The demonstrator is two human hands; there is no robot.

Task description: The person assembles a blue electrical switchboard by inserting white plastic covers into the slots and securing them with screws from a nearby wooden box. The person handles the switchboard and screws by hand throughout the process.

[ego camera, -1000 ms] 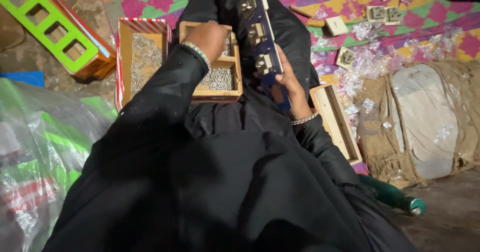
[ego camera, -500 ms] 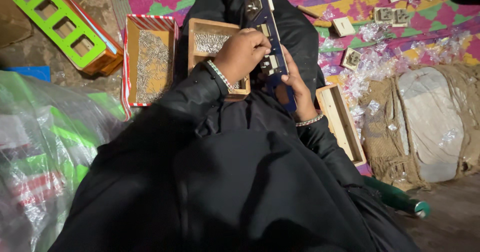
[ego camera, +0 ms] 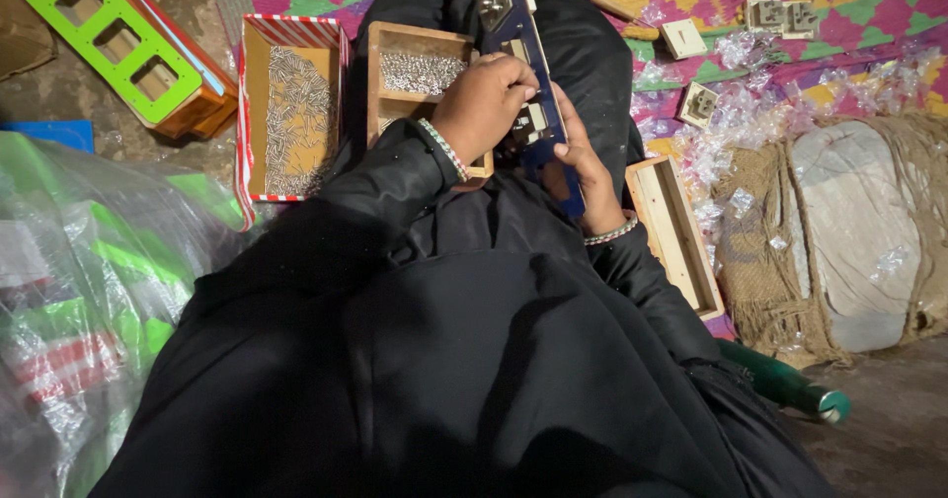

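A long dark blue board [ego camera: 518, 44] with square metal fittings lies along my lap. My right hand [ego camera: 583, 167] grips its near end from the right side. My left hand [ego camera: 486, 103] rests on the board's middle, fingertips pinched at one of the fittings; whether it holds a small part is hidden. Just left of that hand sits a wooden tray [ego camera: 420, 64] with small silver screws in its far compartment. Both arms are in black sleeves with beaded bracelets at the wrists.
A red-and-white striped box [ego camera: 286, 113] of silver pins lies left of the tray. A green frame [ego camera: 94, 34] is at far left, plastic bags [ego camera: 89, 301] at near left. An empty wooden tray [ego camera: 676, 231], white switch parts [ego camera: 696, 103], clear wrappers and a burlap sack [ego camera: 839, 231] lie right.
My left hand has moved from the wooden screw tray across to the middle of the blue board. My right hand keeps its grip on the board's near end.
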